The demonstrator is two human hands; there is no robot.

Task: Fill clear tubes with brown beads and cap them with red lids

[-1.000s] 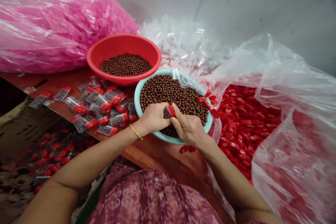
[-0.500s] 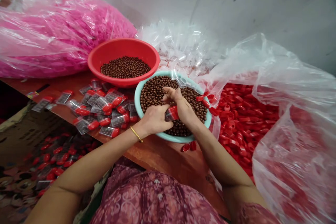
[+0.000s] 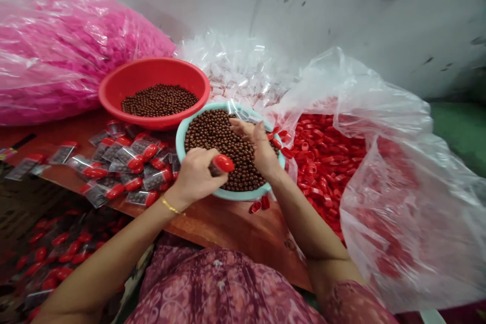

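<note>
My left hand (image 3: 197, 174) is wrapped round a clear container with a red cap (image 3: 223, 163), at the near left edge of a light blue basin (image 3: 181, 134). My right hand (image 3: 261, 149) is over the right part of that basin, its fingers apart and nothing in them. Brown balls (image 3: 207, 129) fill much of the basin. Clear pieces lie on its far rim and red caps (image 3: 285, 152) on its right rim. To the left, filled containers with red caps (image 3: 131, 159) lie in a pile on the table.
A red basin (image 3: 110, 88) of brown balls stands behind the pile. Bags of pink pieces (image 3: 76, 50) and red caps (image 3: 322, 162) flank the basins. Clear containers (image 3: 239, 66) are heaped behind. More filled containers (image 3: 68, 248) lie below the table edge.
The view has shifted to the right. My left hand has moved away from my right hand with the container, whose red cap now points up. My right hand no longer touches it.
</note>
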